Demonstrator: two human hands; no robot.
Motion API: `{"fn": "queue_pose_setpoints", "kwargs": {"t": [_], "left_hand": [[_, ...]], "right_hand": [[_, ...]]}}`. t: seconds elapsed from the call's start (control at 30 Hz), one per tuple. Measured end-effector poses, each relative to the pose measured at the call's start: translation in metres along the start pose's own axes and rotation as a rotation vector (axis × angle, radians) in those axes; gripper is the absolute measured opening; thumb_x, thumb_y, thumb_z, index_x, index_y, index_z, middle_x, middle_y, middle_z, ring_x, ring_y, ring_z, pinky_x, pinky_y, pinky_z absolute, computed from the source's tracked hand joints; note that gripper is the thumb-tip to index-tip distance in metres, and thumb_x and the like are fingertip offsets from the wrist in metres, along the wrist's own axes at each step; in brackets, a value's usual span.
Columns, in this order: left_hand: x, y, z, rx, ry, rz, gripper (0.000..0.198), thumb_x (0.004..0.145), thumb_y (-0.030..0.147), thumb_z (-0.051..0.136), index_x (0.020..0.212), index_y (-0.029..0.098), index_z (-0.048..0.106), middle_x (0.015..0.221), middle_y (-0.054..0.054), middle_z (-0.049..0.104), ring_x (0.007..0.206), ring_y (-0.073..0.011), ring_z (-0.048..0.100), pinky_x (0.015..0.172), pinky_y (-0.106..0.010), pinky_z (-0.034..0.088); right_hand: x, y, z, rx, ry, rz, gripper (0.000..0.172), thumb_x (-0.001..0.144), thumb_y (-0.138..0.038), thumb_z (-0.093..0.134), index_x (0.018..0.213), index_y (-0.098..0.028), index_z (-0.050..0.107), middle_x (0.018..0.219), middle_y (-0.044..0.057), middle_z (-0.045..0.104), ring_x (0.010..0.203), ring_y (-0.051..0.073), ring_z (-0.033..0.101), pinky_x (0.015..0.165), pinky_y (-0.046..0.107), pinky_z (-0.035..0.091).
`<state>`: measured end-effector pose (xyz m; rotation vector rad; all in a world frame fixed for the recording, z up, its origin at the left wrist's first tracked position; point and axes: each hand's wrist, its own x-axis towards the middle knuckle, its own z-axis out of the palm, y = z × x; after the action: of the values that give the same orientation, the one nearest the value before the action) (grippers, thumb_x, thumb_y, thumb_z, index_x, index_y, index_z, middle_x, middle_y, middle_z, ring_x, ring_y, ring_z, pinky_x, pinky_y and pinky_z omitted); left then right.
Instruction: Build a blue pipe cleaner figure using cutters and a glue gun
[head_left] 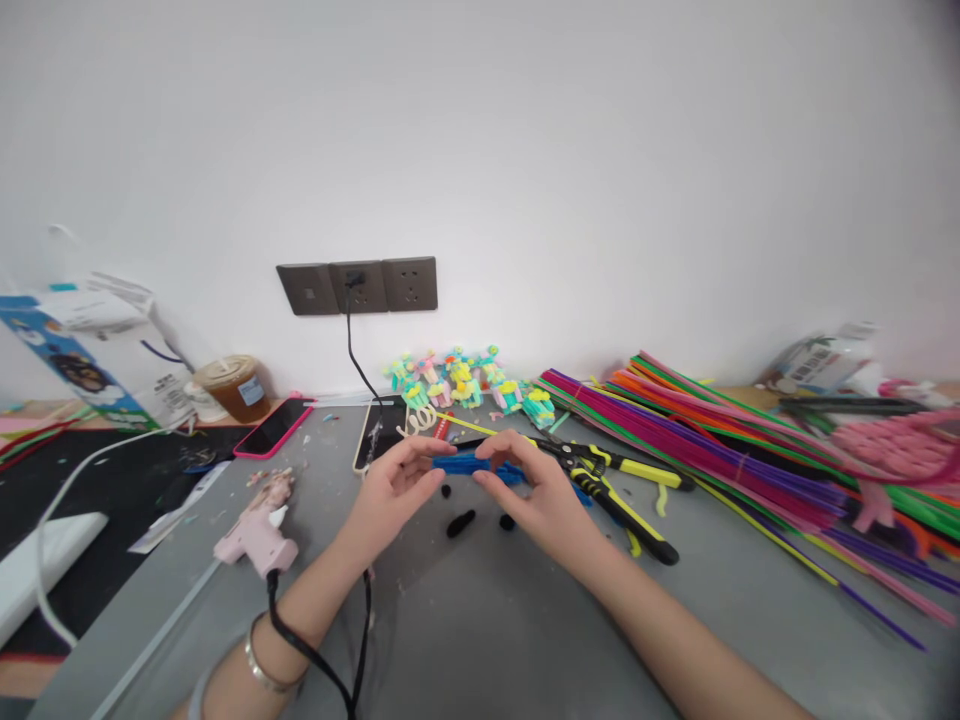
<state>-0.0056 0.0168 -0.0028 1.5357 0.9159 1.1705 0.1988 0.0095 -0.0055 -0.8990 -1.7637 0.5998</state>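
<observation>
My left hand (397, 485) and my right hand (531, 490) face each other above the grey table, thumbs and index fingers bent inward. Between their fingertips runs a short strip of blue pipe cleaners (461, 464), apparently pinched at both ends. A black strip (471, 445) shows just above it; whether a finger touches that strip is unclear. More blue lengths lie behind my right hand, partly hidden. Small black fuzzy pieces (460, 523) lie below the hands. Beside my right hand, black-and-yellow pliers (630, 515) rest with their handles spread.
Bundled coloured pipe cleaners (675, 470) cover the right side. Small pastel figures (465, 378) stand along the wall. At left are a pink glue gun (259, 540) with a black cord, a pink-edged phone (274, 428) and a drink cup (234, 388). Another phone (379, 435) lies behind my left hand.
</observation>
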Motion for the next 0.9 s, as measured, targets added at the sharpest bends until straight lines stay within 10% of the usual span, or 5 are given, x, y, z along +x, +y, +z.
{"fn": "queue_pose_setpoints", "kwargs": {"t": [0.9], "left_hand": [[-0.0036, 0.0027, 0.0016, 0.183, -0.043, 0.136, 0.006, 0.083, 0.019, 0.060, 0.089, 0.018, 0.061, 0.086, -0.003, 0.059, 0.077, -0.0157, 0.056, 0.072, -0.025, 0.046]], "right_hand": [[0.0010, 0.0001, -0.0070, 0.106, -0.126, 0.024, 0.008, 0.086, -0.016, 0.055, 0.088, -0.023, 0.054, 0.079, 0.000, 0.058, 0.069, 0.015, 0.056, 0.065, 0.026, 0.046]]}}
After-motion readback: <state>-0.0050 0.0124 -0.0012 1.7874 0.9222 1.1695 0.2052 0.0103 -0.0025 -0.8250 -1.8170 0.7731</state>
